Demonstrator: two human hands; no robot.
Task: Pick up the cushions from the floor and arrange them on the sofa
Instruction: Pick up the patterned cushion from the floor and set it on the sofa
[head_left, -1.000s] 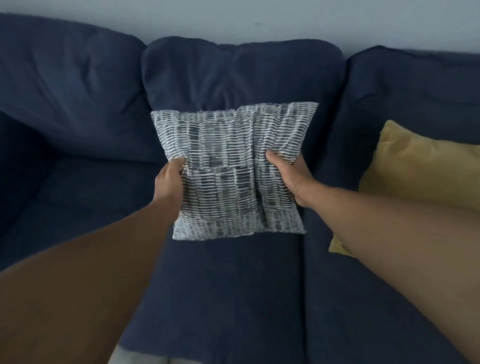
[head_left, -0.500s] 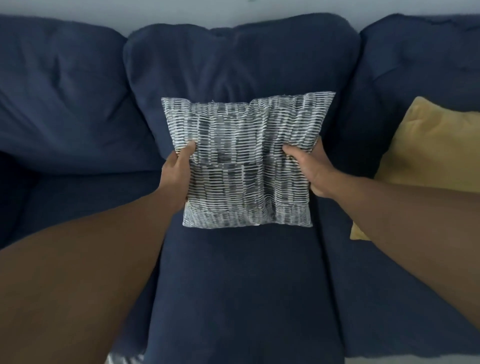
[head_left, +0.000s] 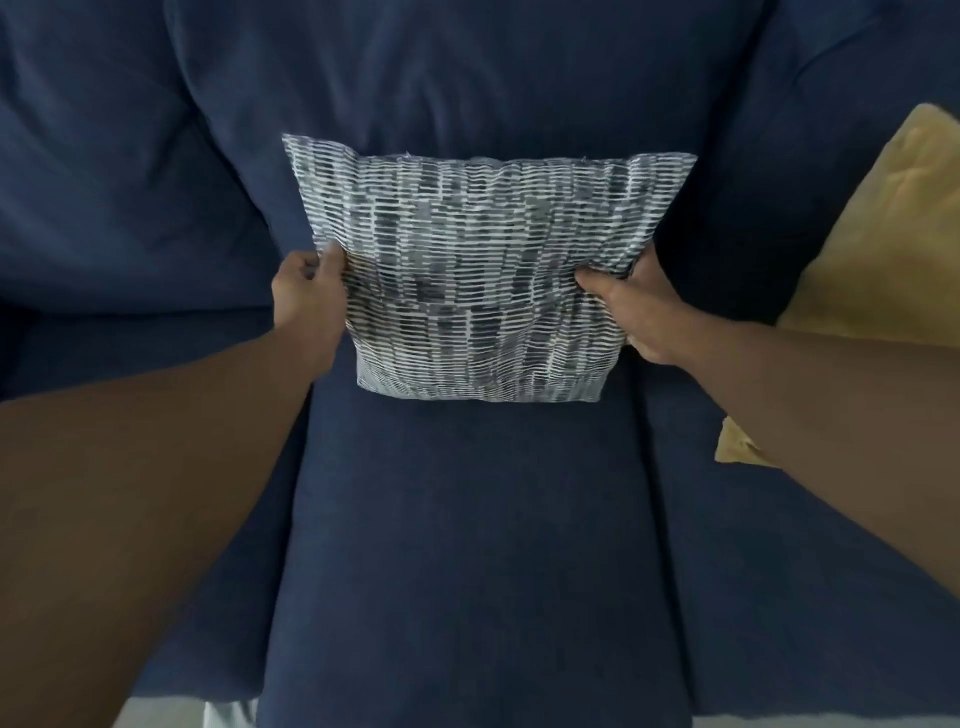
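Both grips, left hand (head_left: 306, 291) and right hand (head_left: 641, 312), pinch patterned cushion (head_left: 483, 280) upright on sofa (head_left: 467, 545).

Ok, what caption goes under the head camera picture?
Both hands set a striped cushion on the blue sofa.

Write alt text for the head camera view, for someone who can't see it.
Two bare hands, left hand and right hand, grip the sides of a grey-and-white patterned cushion standing against the middle back of a navy blue sofa. A mustard yellow cushion leans at the right edge.
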